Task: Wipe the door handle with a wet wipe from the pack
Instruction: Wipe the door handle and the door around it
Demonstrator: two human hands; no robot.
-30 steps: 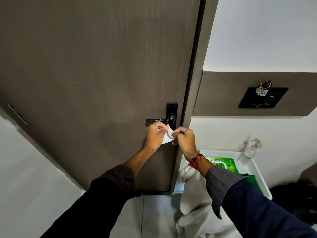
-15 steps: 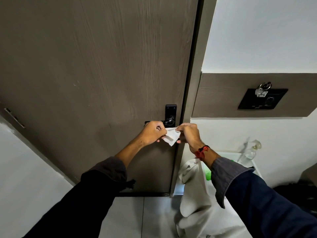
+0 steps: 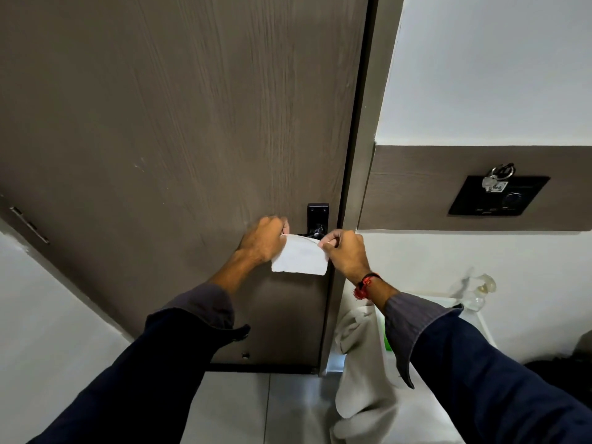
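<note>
A white wet wipe hangs spread flat between my two hands, just below the black door handle on the brown door. My left hand pinches the wipe's upper left corner, and my right hand pinches its upper right corner. The wipe and my hands hide the handle's lever; only the black backplate and its hub show. The green wipe pack is almost fully hidden behind my right sleeve.
A white tray stands low at the right, with a clear spray bottle at its back and a white cloth draped over its left side. A black wall panel with keys hangs on the right wall.
The wipe has been unfolded from a crumpled wad into a flat sheet as my hands pulled apart. Both hands rose slightly toward the handle.
</note>
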